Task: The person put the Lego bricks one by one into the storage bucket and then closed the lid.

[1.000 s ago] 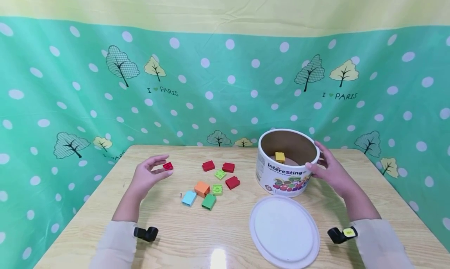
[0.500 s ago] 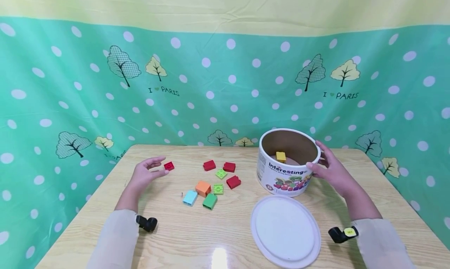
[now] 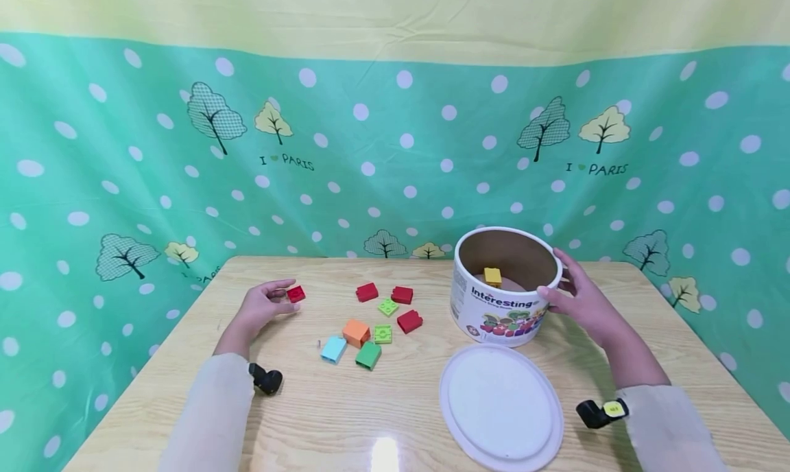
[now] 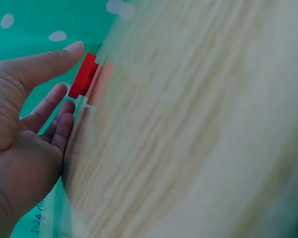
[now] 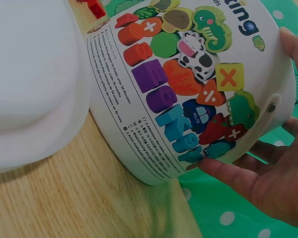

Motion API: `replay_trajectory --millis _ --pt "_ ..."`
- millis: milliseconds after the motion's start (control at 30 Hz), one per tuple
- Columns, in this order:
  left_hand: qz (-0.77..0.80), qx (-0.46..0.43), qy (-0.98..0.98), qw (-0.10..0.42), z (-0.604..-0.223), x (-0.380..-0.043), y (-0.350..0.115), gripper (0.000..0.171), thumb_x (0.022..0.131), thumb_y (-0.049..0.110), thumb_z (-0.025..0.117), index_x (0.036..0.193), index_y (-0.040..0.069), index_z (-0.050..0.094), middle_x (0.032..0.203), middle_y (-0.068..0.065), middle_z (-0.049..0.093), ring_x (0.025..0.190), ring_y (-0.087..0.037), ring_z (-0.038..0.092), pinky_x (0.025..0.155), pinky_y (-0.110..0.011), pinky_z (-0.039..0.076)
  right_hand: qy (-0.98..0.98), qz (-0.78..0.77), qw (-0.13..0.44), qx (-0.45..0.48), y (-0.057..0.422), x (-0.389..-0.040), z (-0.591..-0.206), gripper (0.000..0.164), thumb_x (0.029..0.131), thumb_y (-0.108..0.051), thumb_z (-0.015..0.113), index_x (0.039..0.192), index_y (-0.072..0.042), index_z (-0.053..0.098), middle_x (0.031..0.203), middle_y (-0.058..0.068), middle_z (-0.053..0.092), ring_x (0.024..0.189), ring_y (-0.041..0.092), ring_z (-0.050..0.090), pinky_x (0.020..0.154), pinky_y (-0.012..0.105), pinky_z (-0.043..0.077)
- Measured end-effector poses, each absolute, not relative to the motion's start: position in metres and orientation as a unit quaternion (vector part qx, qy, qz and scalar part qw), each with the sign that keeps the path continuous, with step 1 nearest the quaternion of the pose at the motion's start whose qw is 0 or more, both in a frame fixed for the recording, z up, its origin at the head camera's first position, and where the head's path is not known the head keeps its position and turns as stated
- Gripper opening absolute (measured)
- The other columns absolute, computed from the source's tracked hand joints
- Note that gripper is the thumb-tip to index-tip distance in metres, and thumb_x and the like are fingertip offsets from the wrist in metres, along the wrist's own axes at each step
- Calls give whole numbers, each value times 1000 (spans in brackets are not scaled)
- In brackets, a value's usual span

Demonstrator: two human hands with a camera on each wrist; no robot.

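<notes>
My left hand (image 3: pixel 259 306) is beside a small red toy brick (image 3: pixel 296 293) at the left of the table, fingers loosely bent. In the left wrist view the red brick (image 4: pixel 83 75) stands just past the thumb tip and fingertips, apart from the palm. My right hand (image 3: pixel 580 297) holds the right side of a round white toy bucket (image 3: pixel 459 297), thumb in front and fingers behind. The right wrist view shows the hand (image 5: pixel 275 183) around the bucket's printed wall (image 5: pixel 139 163). A yellow brick (image 3: pixel 492 276) lies inside the bucket.
Mid-table lie several loose bricks: red (image 3: pixel 367 292), lime green (image 3: pixel 382 333), orange (image 3: pixel 356 333), light blue (image 3: pixel 334 349) and green (image 3: pixel 368 355). A round white lid (image 3: pixel 500 403) lies before the bucket. A patterned curtain (image 3: pixel 395 143) hangs behind the wooden table (image 3: pixel 327 417).
My left hand drew back leftward from the red brick, then came slightly closer to it again. The red brick keeps its place. My right hand and the bucket have stayed still.
</notes>
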State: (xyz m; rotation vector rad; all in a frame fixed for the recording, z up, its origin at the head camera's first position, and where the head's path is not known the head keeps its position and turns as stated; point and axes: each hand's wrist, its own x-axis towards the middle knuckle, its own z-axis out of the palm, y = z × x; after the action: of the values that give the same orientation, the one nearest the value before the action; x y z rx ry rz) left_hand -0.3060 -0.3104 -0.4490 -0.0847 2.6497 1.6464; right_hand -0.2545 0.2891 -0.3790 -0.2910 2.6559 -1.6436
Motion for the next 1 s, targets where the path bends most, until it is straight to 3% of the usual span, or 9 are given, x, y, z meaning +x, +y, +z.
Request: replay_trajectory --millis 167,533,767,1000 --pt "504 0 864 1 -455 -309 -313 74 81 11 80 145 7 45 144 -17 48 118 -32 51 82 -14 45 846 -526 5 -91 288 -253 -379 93 95 -35 63 157 -27 -6 155 30 13 135 52 25 91 57 48" --pt "491 -13 871 -6 -458 -311 -307 52 85 14 77 132 3 60 126 -18 60 104 -25 56 77 -18 49 842 -532 5 -91 288 -252 -378 94 95 -34 64 157 -25 -5 155 31 14 135 53 26 91 59 48" --pt "504 -12 863 0 -458 -305 -298 54 84 6 75 135 3 57 113 -15 61 100 -23 53 77 -18 48 841 -533 6 -89 288 -253 -381 93 95 -34 63 157 -27 -5 156 29 11 135 53 25 91 59 47" --pt "526 -8 850 7 -454 -295 -292 58 85 6 74 139 6 54 120 -15 59 109 -26 52 80 -16 47 842 -532 2 -87 288 -251 -379 93 95 -35 64 157 -30 -5 156 29 12 135 53 25 90 59 48"
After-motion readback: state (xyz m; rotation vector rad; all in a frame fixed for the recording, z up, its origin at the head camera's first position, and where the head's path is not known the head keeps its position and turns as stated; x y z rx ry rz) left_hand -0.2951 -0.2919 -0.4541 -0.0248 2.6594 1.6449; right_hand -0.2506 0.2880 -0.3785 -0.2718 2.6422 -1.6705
